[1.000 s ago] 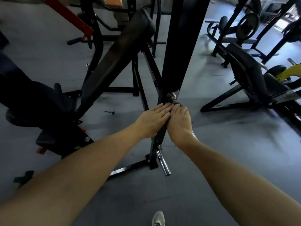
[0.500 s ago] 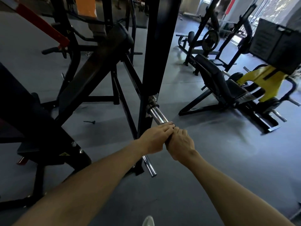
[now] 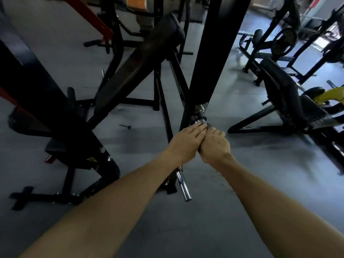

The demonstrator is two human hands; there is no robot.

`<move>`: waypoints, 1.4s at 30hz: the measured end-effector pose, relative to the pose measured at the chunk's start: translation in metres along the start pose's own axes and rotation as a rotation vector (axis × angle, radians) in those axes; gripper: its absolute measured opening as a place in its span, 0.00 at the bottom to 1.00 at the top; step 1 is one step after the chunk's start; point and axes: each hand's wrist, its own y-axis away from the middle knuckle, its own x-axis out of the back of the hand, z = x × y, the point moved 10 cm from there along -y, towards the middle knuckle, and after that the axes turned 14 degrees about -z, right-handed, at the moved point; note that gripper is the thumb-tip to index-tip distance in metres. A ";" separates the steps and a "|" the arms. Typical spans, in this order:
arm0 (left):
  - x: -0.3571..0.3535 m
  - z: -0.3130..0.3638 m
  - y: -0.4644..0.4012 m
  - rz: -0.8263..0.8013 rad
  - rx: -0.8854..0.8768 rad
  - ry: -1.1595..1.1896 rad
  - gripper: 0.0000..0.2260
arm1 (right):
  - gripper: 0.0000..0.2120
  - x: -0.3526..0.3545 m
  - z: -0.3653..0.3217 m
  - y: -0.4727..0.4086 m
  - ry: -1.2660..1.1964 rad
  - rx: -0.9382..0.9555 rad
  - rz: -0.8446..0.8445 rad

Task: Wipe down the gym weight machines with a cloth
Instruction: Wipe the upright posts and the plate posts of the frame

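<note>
Both forearms reach forward to chrome peg [image 3: 183, 185] projecting from black post [image 3: 214, 53]. Left hand [image 3: 186, 141] lies over peg, fingers [image 3: 200, 127] straight, tips near peg collar [image 3: 199, 113]. Right hand [image 3: 216, 146] touches left, fingers curled round peg; cloth not discernible. Peg's free end shows below hands. Padded bench [image 3: 137, 62] tilted at left; second machine [image 3: 283, 94] at right, yellow part [image 3: 333, 94] beside it. Small bolt [image 3: 125, 126] on grey floor [image 3: 260, 164].
</note>
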 end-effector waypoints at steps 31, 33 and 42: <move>-0.078 -0.023 0.106 0.117 0.786 2.023 0.14 | 0.29 -0.035 -0.063 0.077 -0.139 -0.096 -0.010; -0.081 -0.046 0.124 0.135 0.840 1.899 0.08 | 0.28 -0.046 -0.085 0.071 -0.274 0.006 0.005; -0.125 -0.134 0.163 0.000 0.844 1.230 0.10 | 0.45 -0.183 -0.156 -0.017 -1.888 0.220 -0.389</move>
